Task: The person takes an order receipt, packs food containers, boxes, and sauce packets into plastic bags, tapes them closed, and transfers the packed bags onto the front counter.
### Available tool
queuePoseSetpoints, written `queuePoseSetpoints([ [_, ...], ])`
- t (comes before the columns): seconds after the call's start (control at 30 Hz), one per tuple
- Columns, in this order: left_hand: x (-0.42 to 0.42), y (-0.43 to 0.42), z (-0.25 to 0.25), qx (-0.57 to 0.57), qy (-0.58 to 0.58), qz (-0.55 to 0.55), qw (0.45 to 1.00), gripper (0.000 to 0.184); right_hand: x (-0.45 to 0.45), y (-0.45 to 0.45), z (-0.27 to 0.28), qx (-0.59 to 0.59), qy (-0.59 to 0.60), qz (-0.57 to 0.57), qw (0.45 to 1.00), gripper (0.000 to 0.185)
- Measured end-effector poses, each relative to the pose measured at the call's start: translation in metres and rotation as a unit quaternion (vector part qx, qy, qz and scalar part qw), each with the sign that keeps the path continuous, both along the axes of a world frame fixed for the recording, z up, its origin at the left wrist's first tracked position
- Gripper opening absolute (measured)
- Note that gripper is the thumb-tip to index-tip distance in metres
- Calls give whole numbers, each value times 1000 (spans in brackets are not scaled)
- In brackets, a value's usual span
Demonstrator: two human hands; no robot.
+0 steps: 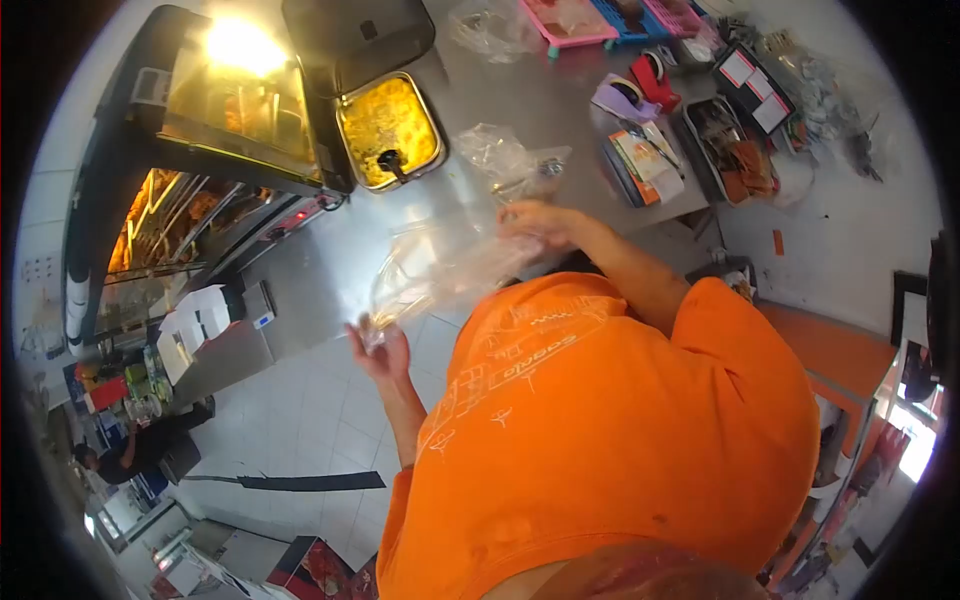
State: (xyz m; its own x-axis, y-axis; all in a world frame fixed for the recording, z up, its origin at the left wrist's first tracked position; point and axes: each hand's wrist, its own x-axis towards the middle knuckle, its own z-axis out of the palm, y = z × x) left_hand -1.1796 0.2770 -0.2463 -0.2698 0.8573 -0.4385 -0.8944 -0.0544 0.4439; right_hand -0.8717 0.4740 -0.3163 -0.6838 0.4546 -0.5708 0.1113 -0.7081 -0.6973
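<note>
A clear plastic bag point(430, 275) is stretched between my two hands, in front of my orange shirt at the edge of the metal counter. My left hand point(385, 352) is at the lower left, over the tiled floor, its fingers closed on one end of the bag. Higher up and to the right, my right hand point(540, 222) grips the other end, with its fingertips partly hidden by the plastic. Just beyond my right hand, another crumpled clear bag point(490, 150) lies on the counter.
On the metal counter point(310, 300) are a pan of yellow food point(390, 125) with a black utensil, a lit food warmer point(220, 160), a white box point(195, 325), a tape dispenser point(655, 85) and a container of odds and ends point(725, 145). A person point(140, 445) is at the far left.
</note>
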Motion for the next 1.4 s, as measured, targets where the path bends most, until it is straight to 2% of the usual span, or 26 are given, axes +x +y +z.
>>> queuePoseSetpoints([
  [0.03, 7, 8, 5, -13, 64, 6, 998, 26, 0, 11, -12, 154, -97, 47, 982, 26],
  [0.07, 14, 15, 9, -31, 127, 12, 991, 25, 2, 21, -18, 192, -151, -8, 970, 26],
  [0.17, 18, 33, -8, -108, 429, -207, 873, 29, 14, 47, -19, 329, -257, -149, 896, 32],
  [0.23, 35, 41, -15, -183, 527, -247, 792, 30, 29, 52, 0, 430, -256, -205, 841, 43],
  [0.27, 41, 46, -17, -239, 496, -197, 812, 37, 32, 49, 17, 483, -262, -204, 810, 47],
  [0.33, 37, 46, -21, -237, 444, -198, 841, 41, 29, 30, 58, 584, -263, -204, 741, 55],
  [0.37, 37, 47, -21, -233, 418, -199, 855, 43, 20, 19, 69, 633, -257, -156, 713, 58],
  [0.43, 52, 49, -5, -259, 445, -190, 836, 52, 5, -8, 85, 723, -244, -61, 644, 67],
  [0.47, 55, 48, -3, -268, 444, -195, 833, 55, 0, -19, 81, 677, -293, 58, 672, 78],
  [0.57, 55, 34, 9, -253, 404, -189, 858, 56, -4, -20, 17, 542, -289, 97, 783, 89],
  [0.6, 53, 27, 16, -246, 378, -192, 872, 57, -3, -11, -8, 448, -255, 112, 849, 96],
  [0.7, 51, 1, 26, -229, 306, -164, 910, 60, -12, -8, -37, 345, -141, 120, 920, 102],
  [0.73, 50, -6, 27, -221, 283, -147, 922, 61, -21, -12, -41, 290, -156, 157, 931, 97],
  [0.83, 46, -24, 23, -205, 145, -77, 965, 58, -49, -9, -63, 65, -72, 184, 978, 70],
  [0.87, 40, -34, 19, -199, 124, -51, 971, 54, -58, -7, -78, -121, 9, 85, 989, 42],
  [0.93, 27, -54, 6, -181, 79, -3, 980, 48, -63, 9, -85, -223, 137, 40, 964, 34],
  [0.97, 22, -57, 1, -166, 62, 73, 981, 46, -61, 17, -87, -272, 199, 16, 941, 30],
  [1.0, 18, -58, -3, -152, 43, 149, 976, 44, -55, 26, -63, -266, 188, 48, 944, 30],
  [1.07, 6, -65, -19, -53, -18, 210, 976, 40, -47, 32, -10, -218, 133, 102, 962, 31],
  [1.1, -1, -72, -36, 31, -62, 193, 979, 37, -48, 27, 3, -177, 87, 121, 973, 31],
  [1.13, -5, -73, -42, 115, -106, 174, 972, 35, -51, 27, -1, -106, 101, 179, 973, 35],
  [1.2, -13, -62, -48, 34, 80, 101, 991, 28, -48, 30, 21, 103, -6, 202, 974, 42],
  [1.23, -4, -48, -39, -42, 293, 22, 955, 26, -46, 30, 35, 205, -62, 211, 954, 46],
  [1.27, 4, -35, -30, -124, 488, -49, 863, 25, -49, 29, 23, 210, -116, 119, 963, 47],
  [1.33, 13, -22, -64, -178, 496, -85, 846, 23, -61, 31, -21, 213, -218, -69, 950, 51],
  [1.4, 18, -7, -87, -223, 472, -92, 848, 24, -62, 37, -43, 332, -282, -52, 899, 48],
])
